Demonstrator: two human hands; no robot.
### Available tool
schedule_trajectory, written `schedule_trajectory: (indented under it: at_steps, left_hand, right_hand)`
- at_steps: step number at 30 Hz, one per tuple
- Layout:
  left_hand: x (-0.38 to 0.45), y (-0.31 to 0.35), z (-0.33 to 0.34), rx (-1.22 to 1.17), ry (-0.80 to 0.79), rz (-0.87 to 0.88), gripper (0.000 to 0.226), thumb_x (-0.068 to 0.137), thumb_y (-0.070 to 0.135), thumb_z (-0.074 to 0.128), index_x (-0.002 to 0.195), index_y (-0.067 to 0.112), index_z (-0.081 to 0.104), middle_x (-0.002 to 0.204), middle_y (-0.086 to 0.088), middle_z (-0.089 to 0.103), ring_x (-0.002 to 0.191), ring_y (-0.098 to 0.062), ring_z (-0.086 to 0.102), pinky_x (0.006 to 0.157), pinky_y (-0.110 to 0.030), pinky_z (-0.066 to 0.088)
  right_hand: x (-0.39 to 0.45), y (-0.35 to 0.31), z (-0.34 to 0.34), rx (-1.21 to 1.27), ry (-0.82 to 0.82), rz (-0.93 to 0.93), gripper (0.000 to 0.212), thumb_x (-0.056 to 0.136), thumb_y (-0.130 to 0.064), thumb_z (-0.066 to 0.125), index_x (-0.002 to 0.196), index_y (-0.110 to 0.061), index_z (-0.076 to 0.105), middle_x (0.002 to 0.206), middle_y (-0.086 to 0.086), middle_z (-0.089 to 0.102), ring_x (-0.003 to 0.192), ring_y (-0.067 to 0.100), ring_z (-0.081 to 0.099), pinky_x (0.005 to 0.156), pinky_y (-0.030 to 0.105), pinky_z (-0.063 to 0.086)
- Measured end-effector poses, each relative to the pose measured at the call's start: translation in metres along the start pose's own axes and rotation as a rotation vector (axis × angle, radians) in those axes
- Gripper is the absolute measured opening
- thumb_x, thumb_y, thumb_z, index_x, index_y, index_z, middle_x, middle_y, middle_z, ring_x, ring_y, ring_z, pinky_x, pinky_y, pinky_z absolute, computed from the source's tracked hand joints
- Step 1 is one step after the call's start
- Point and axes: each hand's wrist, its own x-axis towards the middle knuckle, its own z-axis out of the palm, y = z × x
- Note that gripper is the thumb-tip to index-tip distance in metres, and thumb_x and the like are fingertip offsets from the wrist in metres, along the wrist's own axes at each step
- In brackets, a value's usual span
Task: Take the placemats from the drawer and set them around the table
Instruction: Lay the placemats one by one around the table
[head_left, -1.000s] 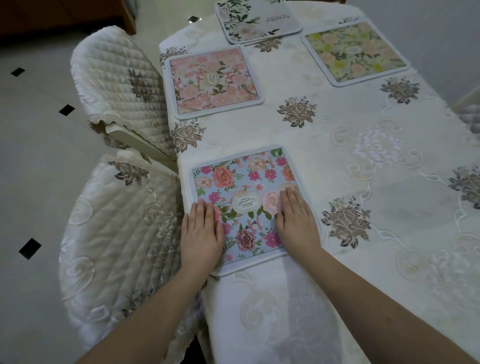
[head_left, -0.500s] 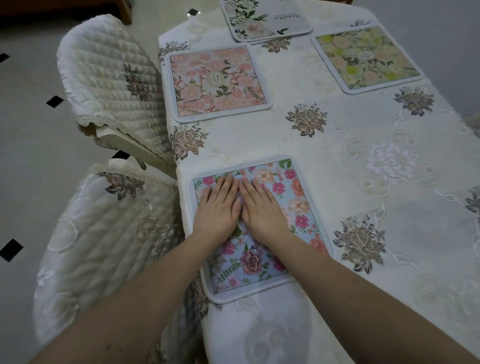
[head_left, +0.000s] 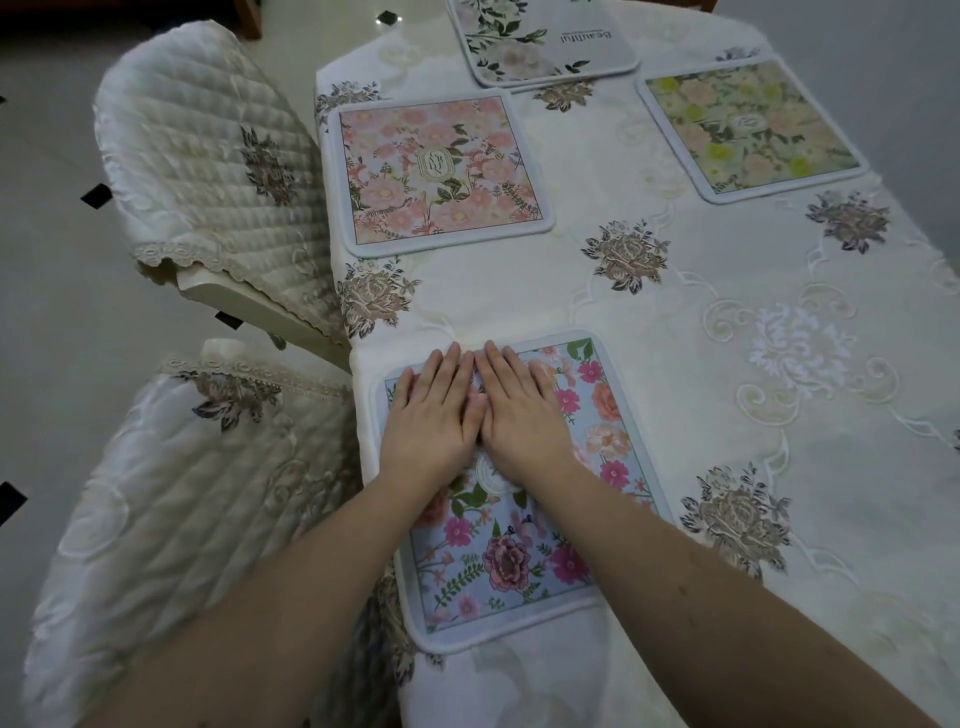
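On the blue placemat (head_left: 511, 525), your left hand (head_left: 428, 415) and right hand (head_left: 522, 415) press flat, smoothing it; lift off next.

A: What do the left hand (head_left: 428, 415) and right hand (head_left: 522, 413) cover?

B: The blue placemat (head_left: 597, 447), mostly its 11 o'clock part. The oval label (head_left: 491, 475) at its middle is half hidden under the wrists, its writing unreadable.

A: And at 12 o'clock?

B: The white placemat (head_left: 540, 47) is cut by the top edge. At 7 o'clock the near chair (head_left: 171, 519) runs off the frame, and both forearms leave at the bottom.
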Motion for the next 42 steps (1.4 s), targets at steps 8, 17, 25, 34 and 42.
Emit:
schedule_trajectory:
  at_steps: [8,17,25,34,42]
  left_hand:
    - [-0.006,-0.005,-0.001,0.021,0.054,-0.065,0.067,0.098,0.056,0.011,0.158,0.026,0.014,0.166,0.002,0.010,0.153,-0.015,0.005,0.124,-0.042,0.002]
    - [-0.019,-0.017,-0.003,0.067,0.036,-0.091,0.072,0.095,0.054,0.008,0.159,0.020,0.009,0.167,-0.001,0.005,0.153,-0.017,0.003,0.124,-0.037,0.000]
    - [-0.042,-0.024,-0.004,0.058,0.040,-0.094,0.075,0.095,0.054,0.008,0.159,0.015,0.010,0.166,-0.003,0.007,0.153,-0.017,0.004,0.125,-0.038,0.004]
    - [-0.043,-0.024,-0.007,0.035,0.032,-0.087,0.074,0.094,0.053,0.008,0.159,0.017,0.010,0.167,-0.002,0.006,0.153,-0.016,0.002,0.125,-0.037,0.002]
    - [-0.060,0.000,-0.002,0.042,0.080,-0.146,0.066,0.100,0.046,0.014,0.159,0.016,0.015,0.166,-0.005,0.012,0.153,-0.021,0.008,0.124,-0.044,0.005]
  right_hand:
    - [-0.001,0.019,-0.003,0.039,0.041,0.112,0.063,0.100,-0.048,0.024,0.157,-0.022,0.012,0.165,-0.003,0.009,0.151,0.011,0.002,0.123,0.039,0.000]
    - [-0.015,0.067,-0.016,0.057,0.074,0.319,0.069,0.099,-0.054,0.020,0.158,-0.021,0.005,0.165,-0.002,0.001,0.151,0.012,-0.002,0.123,0.037,0.000]
    - [-0.035,0.078,-0.019,0.058,0.065,0.317,0.071,0.098,-0.050,0.021,0.157,-0.015,0.005,0.165,0.001,0.002,0.151,0.012,-0.001,0.123,0.036,0.002]
    - [-0.085,0.113,-0.023,0.037,0.080,0.298,0.068,0.099,-0.048,0.011,0.156,-0.013,0.016,0.164,0.005,0.014,0.151,0.018,0.009,0.122,0.036,0.004]
    - [-0.114,0.062,-0.012,0.063,0.047,0.189,0.059,0.103,-0.048,0.017,0.157,-0.027,0.005,0.164,-0.004,-0.005,0.150,0.011,-0.010,0.123,0.042,-0.002]
